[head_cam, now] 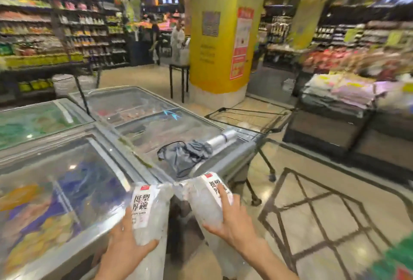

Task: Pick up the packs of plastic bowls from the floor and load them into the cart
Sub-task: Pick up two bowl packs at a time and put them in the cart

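Two clear plastic packs of white bowls: left pack (146, 209) gripped by the left hand (125, 246), right pack (209, 201) by the right hand (232, 219) (forefinger outstretched); carry both level to the black wire cart (250, 116), lowering gently.

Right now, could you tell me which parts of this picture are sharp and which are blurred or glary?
Head view: the two packs of plastic bowls and both hands read fairly sharp; shelves and shoppers behind are smeared; ceiling lights glare on the freezer lids; wide-angle bending curves the floor pattern.
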Demonstrator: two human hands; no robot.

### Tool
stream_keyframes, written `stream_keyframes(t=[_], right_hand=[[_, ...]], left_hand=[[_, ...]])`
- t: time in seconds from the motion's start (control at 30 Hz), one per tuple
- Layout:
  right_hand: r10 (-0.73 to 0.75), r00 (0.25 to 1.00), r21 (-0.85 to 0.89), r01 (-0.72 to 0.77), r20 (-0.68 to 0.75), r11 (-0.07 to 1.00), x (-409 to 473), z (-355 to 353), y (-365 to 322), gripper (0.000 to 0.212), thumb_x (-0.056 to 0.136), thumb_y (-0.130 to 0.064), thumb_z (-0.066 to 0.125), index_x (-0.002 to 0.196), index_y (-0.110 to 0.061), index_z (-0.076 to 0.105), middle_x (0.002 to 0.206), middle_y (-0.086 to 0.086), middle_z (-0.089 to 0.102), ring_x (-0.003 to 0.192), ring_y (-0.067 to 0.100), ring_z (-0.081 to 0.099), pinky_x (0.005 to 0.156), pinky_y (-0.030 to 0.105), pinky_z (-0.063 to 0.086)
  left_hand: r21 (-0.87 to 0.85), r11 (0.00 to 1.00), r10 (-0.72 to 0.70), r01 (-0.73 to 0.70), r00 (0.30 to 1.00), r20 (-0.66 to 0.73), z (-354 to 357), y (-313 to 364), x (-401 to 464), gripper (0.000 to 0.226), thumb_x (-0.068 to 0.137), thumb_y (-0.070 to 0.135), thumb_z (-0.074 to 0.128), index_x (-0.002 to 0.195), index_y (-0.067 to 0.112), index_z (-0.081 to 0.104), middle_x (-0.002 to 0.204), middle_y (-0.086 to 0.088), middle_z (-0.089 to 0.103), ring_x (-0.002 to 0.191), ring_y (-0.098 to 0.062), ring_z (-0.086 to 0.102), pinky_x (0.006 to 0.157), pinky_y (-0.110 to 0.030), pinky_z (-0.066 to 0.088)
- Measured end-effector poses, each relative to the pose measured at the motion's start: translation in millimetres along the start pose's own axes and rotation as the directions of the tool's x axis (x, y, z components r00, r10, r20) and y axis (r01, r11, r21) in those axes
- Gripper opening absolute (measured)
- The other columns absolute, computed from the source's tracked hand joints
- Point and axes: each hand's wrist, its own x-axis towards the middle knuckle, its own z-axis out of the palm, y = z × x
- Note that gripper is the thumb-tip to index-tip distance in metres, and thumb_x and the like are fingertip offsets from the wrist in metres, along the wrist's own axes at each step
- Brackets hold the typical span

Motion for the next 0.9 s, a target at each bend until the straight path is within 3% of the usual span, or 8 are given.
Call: stream_keyframes(t=[0.17, 0.3, 0.47, 0.6, 0.73, 0.9], right_hand=[[0.208, 0.974, 0.024, -0.207, -0.086, 0.978, 48, -58, 118, 0.121, 0.069, -0.077, 0.062, 0.157, -0.040, -0.012, 0.146, 0.013, 0.030, 0.131, 0.038, 0.040, 0.103, 0.052, 0.043], [0.371, 0.917, 0.099, -0.359, -0.149, 0.928, 82, -95, 206, 0.119, 0.068, -0.077, 0.064, 0.156, -0.042, -0.009, 0.142, 0.010, 0.031, 0.127, 0.033, 0.042, 0.101, 0.050, 0.045], [0.529, 0.821, 0.118, -0.515, -0.215, 0.849, 137, -141, 309, 0.120, 0.069, -0.076, 0.066, 0.156, -0.042, -0.010, 0.141, 0.011, 0.033, 0.126, 0.034, 0.043, 0.100, 0.050, 0.047], [0.625, 0.742, 0.144, -0.609, -0.243, 0.780, 185, -188, 378, 0.121, 0.074, -0.075, 0.066, 0.158, -0.038, -0.013, 0.145, 0.013, 0.030, 0.132, 0.035, 0.038, 0.102, 0.051, 0.045], [0.702, 0.651, 0.196, -0.677, -0.289, 0.709, 226, -218, 455, 0.124, 0.069, -0.080, 0.065, 0.156, -0.041, -0.015, 0.146, 0.013, 0.031, 0.134, 0.037, 0.038, 0.102, 0.051, 0.047], [0.743, 0.590, 0.198, -0.725, -0.317, 0.660, 288, -252, 551, 0.121, 0.069, -0.081, 0.060, 0.155, -0.041, -0.014, 0.141, 0.011, 0.033, 0.125, 0.032, 0.043, 0.096, 0.046, 0.049]], left_hand=[[0.001, 0.981, 0.193, -0.196, 0.968, 0.161, 79, 136, 69, 0.133, 0.057, 0.070, 0.074, 0.151, 0.056, -0.018, 0.152, -0.011, 0.035, 0.137, -0.035, 0.040, 0.104, -0.053, 0.042], [0.020, 0.951, 0.296, -0.308, 0.928, 0.228, 149, 226, 134, 0.132, 0.067, 0.068, 0.075, 0.154, 0.048, -0.022, 0.160, -0.016, 0.026, 0.146, -0.038, 0.031, 0.110, -0.056, 0.038], [-0.041, 0.891, 0.440, -0.453, 0.835, 0.330, 236, 341, 216, 0.133, 0.060, 0.070, 0.074, 0.153, 0.050, -0.019, 0.160, -0.011, 0.028, 0.146, -0.032, 0.030, 0.107, -0.059, 0.042], [-0.093, 0.827, 0.547, -0.554, 0.756, 0.359, 297, 448, 263, 0.139, 0.069, 0.056, 0.083, 0.150, 0.051, -0.029, 0.163, -0.014, 0.022, 0.147, -0.036, 0.030, 0.112, -0.058, 0.035], [-0.111, 0.797, 0.573, -0.593, 0.686, 0.448, 363, 538, 310, 0.137, 0.074, 0.051, 0.084, 0.154, 0.042, -0.026, 0.163, -0.013, 0.025, 0.148, -0.034, 0.031, 0.118, -0.056, 0.031], [-0.116, 0.771, 0.589, -0.626, 0.631, 0.505, 467, 631, 379, 0.143, 0.057, 0.070, 0.081, 0.153, 0.048, -0.023, 0.159, -0.013, 0.030, 0.142, -0.034, 0.039, 0.111, -0.061, 0.040]])
